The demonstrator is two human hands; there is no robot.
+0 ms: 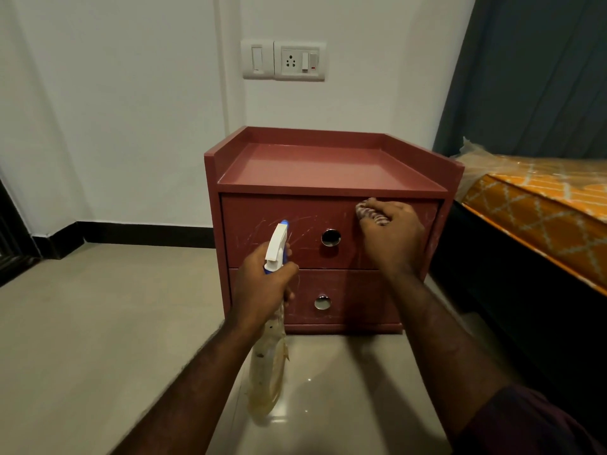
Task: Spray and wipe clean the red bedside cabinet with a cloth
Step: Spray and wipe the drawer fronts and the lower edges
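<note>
Nearest, the left hand [262, 289] curls round a bottle [266, 372] at its neck, nozzle toward the cabinet [328, 169], which stands on the floor [98, 323] by the wall [131, 110], beside a bed [542, 205]. The right hand [391, 236] grips a bunched cloth [369, 213], pressed to the upper drawer [249, 218] near its top right corner.

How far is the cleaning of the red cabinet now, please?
Spraying looks done: whitish streaks mark the upper drawer front. In hand: the right hand presses the cloth on that drawer's upper right corner, while the left hand holds the spray bottle. Left: the streaks, and probably the lower drawer.
</note>
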